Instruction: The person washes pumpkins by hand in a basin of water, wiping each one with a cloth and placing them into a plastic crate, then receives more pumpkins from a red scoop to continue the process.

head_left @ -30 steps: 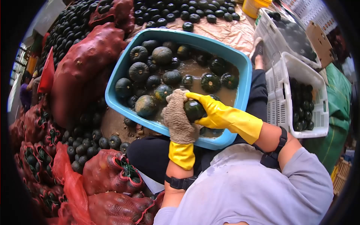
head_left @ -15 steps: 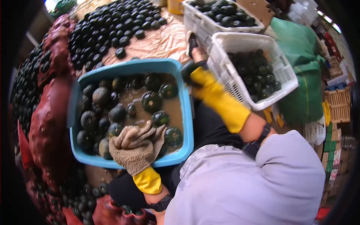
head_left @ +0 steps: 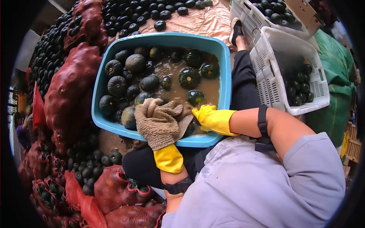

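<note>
A light-blue basin [head_left: 227, 76] of muddy water holds several dark green squashes [head_left: 189, 78], some floating. At its near edge, my left hand [head_left: 155, 123], in a yellow rubber glove, is wrapped in a brown terry cloth [head_left: 161, 131] that hides its fingers. My right hand [head_left: 213, 119], also gloved in yellow, reaches down into the near right corner beside the cloth. Its fingers curl over a dark squash [head_left: 190, 130], mostly hidden under the glove and cloth. Another striped squash [head_left: 195, 97] floats just beyond that hand.
To the right stands a white plastic crate [head_left: 323, 89] with squashes inside, and another white crate [head_left: 247, 26] behind it. Red mesh sacks [head_left: 70, 95] line the left side. More squashes [head_left: 159, 26] lie on a pinkish sheet [head_left: 201, 21] at the back.
My right hand has moved left from beside the white crate into the basin; the dark squash it carried no longer shows in it. The view has shifted, and the cloth stays on my left hand.
</note>
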The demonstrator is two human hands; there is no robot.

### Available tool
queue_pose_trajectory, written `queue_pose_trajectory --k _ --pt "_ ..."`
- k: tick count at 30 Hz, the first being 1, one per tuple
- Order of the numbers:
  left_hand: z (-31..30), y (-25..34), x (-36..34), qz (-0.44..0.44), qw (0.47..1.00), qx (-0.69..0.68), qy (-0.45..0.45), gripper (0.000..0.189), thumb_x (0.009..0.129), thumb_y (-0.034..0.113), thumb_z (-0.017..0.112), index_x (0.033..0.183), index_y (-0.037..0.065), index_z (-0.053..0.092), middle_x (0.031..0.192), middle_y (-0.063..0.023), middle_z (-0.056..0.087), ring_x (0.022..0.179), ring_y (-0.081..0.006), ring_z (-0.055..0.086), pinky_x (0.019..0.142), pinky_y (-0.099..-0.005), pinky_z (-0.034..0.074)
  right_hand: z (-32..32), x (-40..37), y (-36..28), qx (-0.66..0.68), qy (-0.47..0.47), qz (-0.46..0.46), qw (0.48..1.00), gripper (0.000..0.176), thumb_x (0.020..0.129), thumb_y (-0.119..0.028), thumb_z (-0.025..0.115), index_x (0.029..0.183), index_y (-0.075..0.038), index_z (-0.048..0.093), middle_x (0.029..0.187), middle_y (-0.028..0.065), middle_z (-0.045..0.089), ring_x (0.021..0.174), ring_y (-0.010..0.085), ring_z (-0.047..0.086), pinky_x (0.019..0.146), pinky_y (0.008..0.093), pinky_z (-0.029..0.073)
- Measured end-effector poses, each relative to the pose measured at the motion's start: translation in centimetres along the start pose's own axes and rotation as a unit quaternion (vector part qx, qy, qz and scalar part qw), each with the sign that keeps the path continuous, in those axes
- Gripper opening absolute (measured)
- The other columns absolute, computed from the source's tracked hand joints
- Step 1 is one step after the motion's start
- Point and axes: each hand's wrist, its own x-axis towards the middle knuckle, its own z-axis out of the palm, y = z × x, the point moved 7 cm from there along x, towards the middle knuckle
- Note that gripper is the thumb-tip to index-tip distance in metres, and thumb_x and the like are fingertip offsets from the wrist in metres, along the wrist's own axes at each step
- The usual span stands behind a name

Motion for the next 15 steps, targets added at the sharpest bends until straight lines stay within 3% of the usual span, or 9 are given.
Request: queue_pose_trajectory --k 2,4,5,7,8,11,13,14,15 --pt "1.4 -0.6 -1.7 0.136 0.965 0.213 -0.071 0.042 0.099 0.038 0.069 0.121 0.004 0.058 0.104 -0.0055 0.07 0.094 -0.021 0.069 0.089 -0.0317 0.061 1.2 2.6 0.3 0.04 -0.072 0.034 0.996 0.065 0.079 -0.033 0.09 0.139 -0.013 0.072 0.125 0.0204 0.077 0.122 0.0403 0.071 0.102 0.0485 0.059" --pt "3.0 1.2 -3.0 0.38 0.719 0.571 -0.107 0.078 0.063 0.036 0.094 0.123 0.004 0.056 0.106 -0.0059 0.069 0.096 -0.0201 0.069 0.093 -0.0323 0.059 4.6 7.2 1.5 0.084 -0.181 -0.023 0.98 0.062 0.075 -0.036 0.092 0.131 -0.015 0.078 0.12 0.0174 0.078 0.119 0.0399 0.072 0.101 0.047 0.057" --pt "3.3 0.9 -3.0 0.382 0.71 0.58 -0.123 0.077 0.064 0.037 0.095 0.124 0.005 0.058 0.108 -0.0066 0.069 0.098 -0.0213 0.069 0.093 -0.0349 0.059 4.4 7.1 1.6 0.085 -0.183 -0.018 0.979 0.06 0.074 -0.038 0.093 0.127 -0.014 0.08 0.118 0.0175 0.079 0.116 0.0404 0.072 0.1 0.0466 0.057" --pt "2.4 -0.9 -2.0 0.241 0.839 0.472 -0.122 0.077 0.065 0.038 0.096 0.125 0.006 0.061 0.113 -0.0079 0.068 0.103 -0.0237 0.069 0.093 -0.0399 0.06 3.9 7.3 1.8 0.084 -0.183 -0.007 0.979 0.057 0.072 -0.042 0.094 0.12 -0.012 0.082 0.113 0.0177 0.08 0.112 0.0414 0.073 0.098 0.0458 0.058" --pt "1.7 -1.4 -1.4 0.192 0.879 0.423 -0.105 0.076 0.066 0.039 0.096 0.126 0.006 0.062 0.115 -0.0086 0.068 0.106 -0.0249 0.069 0.093 -0.0425 0.061 2.3 6.5 1.4 0.09 -0.205 -0.04 0.974 0.069 0.075 -0.038 0.096 0.136 -0.013 0.074 0.12 0.0165 0.078 0.116 0.036 0.073 0.1 0.0458 0.057" --pt "-1.0 -1.7 1.7 0.162 0.933 0.315 -0.065 0.068 0.071 0.021 0.093 0.13 0.004 0.062 0.123 -0.0119 0.065 0.113 -0.0272 0.07 0.098 -0.0415 0.061 -4.2 -0.9 1.2 0.535 -0.151 0.01 0.831 0.081 0.085 -0.027 0.092 0.157 -0.016 0.057 0.136 0.0145 0.069 0.125 0.0303 0.068 0.106 0.0455 0.055" --pt "-0.9 -1.4 2.4 0.269 0.818 0.504 -0.066 0.059 0.077 0.015 0.088 0.13 0.003 0.063 0.126 -0.014 0.064 0.114 -0.03 0.07 0.098 -0.0423 0.06 -6.3 -2.4 -0.4 0.651 -0.048 -0.171 0.738 0.087 0.093 -0.024 0.088 0.165 -0.021 0.041 0.153 0.0108 0.057 0.135 0.0257 0.06 0.116 0.0447 0.048" --pt "0.5 -2.1 2.1 0.363 0.619 0.692 -0.077 0.053 0.08 0.015 0.085 0.128 0.004 0.064 0.125 -0.0151 0.064 0.113 -0.032 0.07 0.097 -0.0433 0.059 -8.4 -3.5 -1.6 0.559 0.099 -0.228 0.791 0.079 0.092 -0.023 0.088 0.161 -0.021 0.049 0.15 0.0147 0.058 0.14 0.0291 0.057 0.122 0.0421 0.042" --pt "2.4 -1.9 0.1 0.398 0.586 0.7 -0.089 0.052 0.08 0.019 0.084 0.126 0.004 0.064 0.121 -0.0147 0.065 0.11 -0.0339 0.07 0.097 -0.0439 0.057 -9.2 -3.7 -2.9 0.396 0.218 -0.25 0.856 0.066 0.095 -0.029 0.085 0.154 -0.015 0.058 0.148 0.0167 0.06 0.143 0.0293 0.055 0.121 0.0414 0.042"
